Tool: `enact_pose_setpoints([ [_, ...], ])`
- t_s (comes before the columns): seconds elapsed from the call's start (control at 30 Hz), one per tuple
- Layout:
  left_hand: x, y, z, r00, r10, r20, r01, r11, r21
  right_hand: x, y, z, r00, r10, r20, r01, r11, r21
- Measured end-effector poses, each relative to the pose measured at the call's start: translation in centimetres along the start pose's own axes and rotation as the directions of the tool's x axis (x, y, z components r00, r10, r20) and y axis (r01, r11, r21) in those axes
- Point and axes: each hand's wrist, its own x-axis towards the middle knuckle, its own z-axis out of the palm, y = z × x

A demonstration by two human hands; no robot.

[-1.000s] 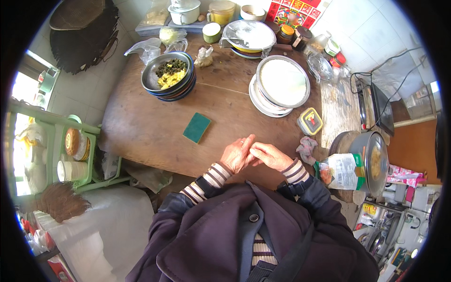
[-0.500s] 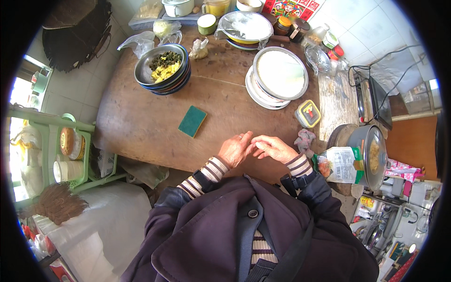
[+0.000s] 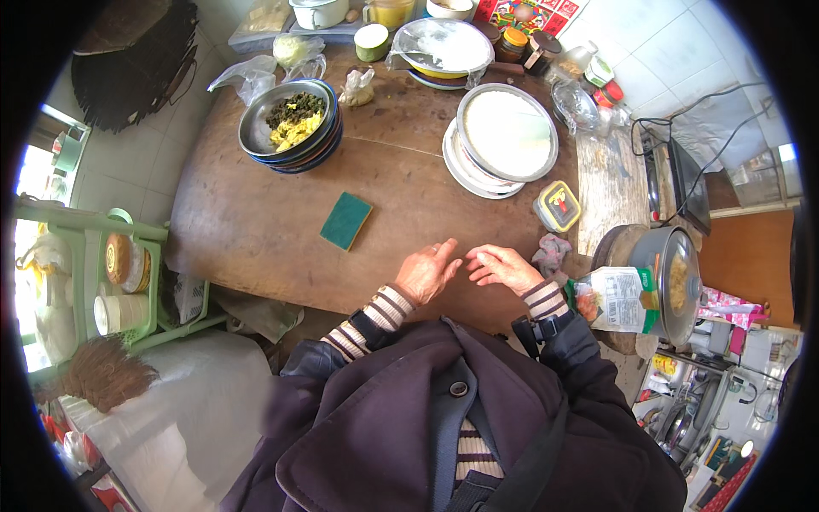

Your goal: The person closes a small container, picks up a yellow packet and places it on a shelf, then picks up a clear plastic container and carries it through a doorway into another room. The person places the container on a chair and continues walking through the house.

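Over the front edge of the brown wooden table (image 3: 256, 218), my left hand (image 3: 426, 272) hovers with its fingers loosely stretched and nothing in them. Beside it, my right hand (image 3: 505, 270) is also empty, its fingers bent a little and apart. A narrow gap separates the fingertips of the two hands. Up and to the left of my left hand lies a green and yellow scouring sponge (image 3: 345, 220). A crumpled pinkish cloth (image 3: 551, 253) is close to my right hand, and a small square tub with a yellow-rimmed lid (image 3: 558, 207) stands just beyond it.
A metal bowl of dark and yellow food (image 3: 253, 136) tops a stack at the left. White-filled basin (image 3: 512, 128) sits on a plate behind my hands. At right are a lidded pot (image 3: 680, 286) and a food packet (image 3: 616, 299). Jars (image 3: 514, 43) and covered dishes line the back.
My two hands have drawn slightly apart, so the fingertips that were together now show a gap. The whole view has shifted a little; the things on the table stay in place.
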Motion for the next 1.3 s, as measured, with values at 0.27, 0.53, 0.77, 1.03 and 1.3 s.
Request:
enact_pose_setpoints([
  [0.27,1.3,-0.8,-0.1,0.992,-0.128,0.019,0.129,0.988,-0.090,-0.4,-1.2,-4.8,0.897,-0.126,-0.423,0.166,0.984,0.058],
  [0.53,4.9,-3.3,-0.6,0.908,-0.396,0.136,0.403,0.740,-0.538,2.5,-5.6,-12.8,0.613,-0.220,-0.759,0.437,0.895,0.094],
  [0.77,9.3,-5.3,-0.9,0.862,-0.465,0.203,0.430,0.458,-0.778,7.1,-9.2,-19.6,0.764,-0.139,-0.630,0.270,0.956,0.117],
  [1.03,13.7,-6.7,1.0,0.782,-0.547,0.297,0.475,0.216,-0.853,11.2,-8.5,-22.0,0.883,-0.034,-0.469,0.241,0.889,0.389],
  [1.3,17.4,-8.3,1.2,0.778,-0.472,0.415,0.530,0.137,-0.837,11.6,-9.0,-21.2,0.861,-0.011,-0.509,0.257,0.873,0.415],
])
